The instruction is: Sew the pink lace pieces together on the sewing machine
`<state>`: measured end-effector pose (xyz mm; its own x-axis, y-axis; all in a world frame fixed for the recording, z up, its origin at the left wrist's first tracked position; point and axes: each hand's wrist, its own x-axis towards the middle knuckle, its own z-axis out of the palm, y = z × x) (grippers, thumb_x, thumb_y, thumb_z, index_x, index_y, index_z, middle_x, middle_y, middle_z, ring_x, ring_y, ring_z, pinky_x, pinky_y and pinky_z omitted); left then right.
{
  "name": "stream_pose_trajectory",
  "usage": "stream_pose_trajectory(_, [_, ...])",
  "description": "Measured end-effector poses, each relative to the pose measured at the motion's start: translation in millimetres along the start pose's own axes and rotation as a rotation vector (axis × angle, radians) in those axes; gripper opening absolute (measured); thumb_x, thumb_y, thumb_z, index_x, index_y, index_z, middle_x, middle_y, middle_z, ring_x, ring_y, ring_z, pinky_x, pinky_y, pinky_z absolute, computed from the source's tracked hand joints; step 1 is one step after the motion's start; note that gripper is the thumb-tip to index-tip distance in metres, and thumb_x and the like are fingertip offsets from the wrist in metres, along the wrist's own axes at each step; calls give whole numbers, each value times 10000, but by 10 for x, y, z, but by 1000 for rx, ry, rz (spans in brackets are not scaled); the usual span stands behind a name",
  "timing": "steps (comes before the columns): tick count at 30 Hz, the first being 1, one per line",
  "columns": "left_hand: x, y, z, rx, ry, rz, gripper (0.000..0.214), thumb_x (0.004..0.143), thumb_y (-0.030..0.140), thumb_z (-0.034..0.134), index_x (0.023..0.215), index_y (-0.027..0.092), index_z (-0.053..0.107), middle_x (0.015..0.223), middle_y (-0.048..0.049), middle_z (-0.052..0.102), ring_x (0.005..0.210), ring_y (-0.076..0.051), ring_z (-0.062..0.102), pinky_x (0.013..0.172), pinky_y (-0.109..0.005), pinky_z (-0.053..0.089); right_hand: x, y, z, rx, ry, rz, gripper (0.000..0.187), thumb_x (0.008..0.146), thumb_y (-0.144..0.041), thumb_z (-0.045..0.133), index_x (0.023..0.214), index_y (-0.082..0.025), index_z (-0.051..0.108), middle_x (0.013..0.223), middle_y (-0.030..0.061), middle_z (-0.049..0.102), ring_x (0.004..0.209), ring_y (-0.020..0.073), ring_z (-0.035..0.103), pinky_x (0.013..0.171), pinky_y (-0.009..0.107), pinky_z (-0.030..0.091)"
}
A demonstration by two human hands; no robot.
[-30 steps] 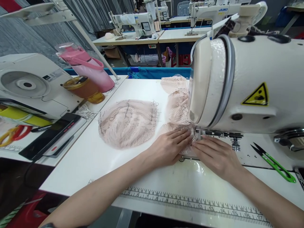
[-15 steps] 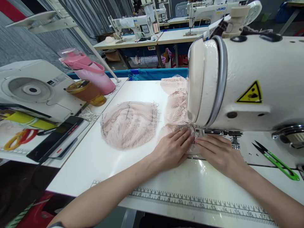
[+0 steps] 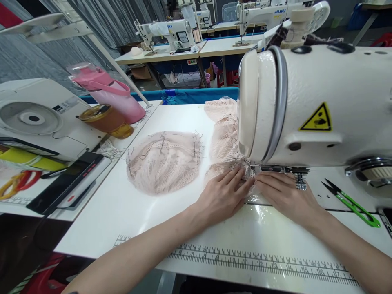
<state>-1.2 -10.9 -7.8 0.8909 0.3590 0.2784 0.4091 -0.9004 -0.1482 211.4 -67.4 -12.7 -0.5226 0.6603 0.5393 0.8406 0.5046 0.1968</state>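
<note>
The left hand [image 3: 222, 192] is lying flat on pink lace [image 3: 224, 139], which is spreading across the bench [image 3: 110, 208] beneath the sewing machine [image 3: 306, 94]. The right hand [image 3: 288, 197] is resting alongside, its grip hidden.

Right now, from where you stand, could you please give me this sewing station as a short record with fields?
Left hand: fingers resting on pale pink lace
Right hand: fingers beside that lace, partly hidden by machine parts
Machine: white sewing machine, yellow warning sign on its body
Separate piece: rounded lace piece, loose threads showing
Right side: green-handled snips, lying flat
Left side: pink bottle, amber cup
</note>
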Motion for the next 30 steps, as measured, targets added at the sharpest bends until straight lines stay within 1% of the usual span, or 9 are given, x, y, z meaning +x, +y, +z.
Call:
stream_pose_trajectory(4, [15,8,4,4,2,-15,427,966,322,391,1330,128,502,1272,-153,577,1242,-286,503,986,-392,482,-23,1,6,-26,-34,14,275,859,-41,460,989,-189,653,1098,-14,681,864,124,602,693,268,441])
stream_pose_trajectory(8, [34,12,7,4,11,-33,424,970,328,381,1333,145,503,1262,-144,586,1231,-279,516,985,-388,481,-26,17,22,-62,-16,21,272,835,-39,503,1006,-193,649,1106,-30,677,867,127,600,605,278,410])
stream_pose_trajectory(11, [49,8,3,-6,-5,-54,428,977,336,368,1346,156,488,1273,-134,581,1229,-267,521,990,-385,475,-14,35,32,-53,-11,14,247,836,-49,517,988,-188,653,1074,-33,686,861,130,605,610,286,412])
stream_pose_trajectory(16, [70,-8,2,-26,-42,-74,436,979,351,370,1362,165,466,1318,-137,544,1249,-256,503,1017,-390,445,-22,47,46,-27,-71,37,243,872,-77,488,1018,-191,645,1086,-15,682,805,125,620,641,288,431])
stream_pose_trajectory(18, [69,-17,13,-30,-50,-82,449,972,362,397,1371,165,453,1340,-139,522,1257,-258,494,1033,-399,427,-10,45,37,-54,-58,54,252,874,-80,486,1032,-197,644,1086,-26,683,776,115,622,583,278,417])
stream_pose_trajectory(20, [59,-27,31,-30,-29,-59,433,970,343,416,1358,159,465,1355,-122,512,1266,-252,484,1058,-408,400,18,43,19,-76,-32,45,244,874,-82,488,1019,-193,650,1069,-31,690,768,109,626,551,270,407])
stream_pose_trajectory(22, [43,-39,53,-21,23,9,382,978,280,407,1325,148,496,1352,-83,522,1270,-228,480,1080,-405,376,46,41,2,-71,-14,16,235,873,-75,483,989,-180,658,1050,-17,697,797,116,632,591,268,433])
stream_pose_trajectory(24, [26,-54,70,-7,69,82,349,984,221,385,1292,135,522,1333,-52,541,1257,-200,494,1082,-386,376,53,39,-3,-48,-12,-7,241,864,-58,484,974,-178,661,1044,-5,699,853,132,634,671,278,463])
stream_pose_trajectory(30, [12,-109,68,-14,86,129,344,971,184,387,1265,101,546,1304,-65,564,1222,-204,528,1062,-351,402,-64,40,65,22,-59,9,341,834,-15,477,1081,-193,630,1136,8,669,982,160,606,800,311,467])
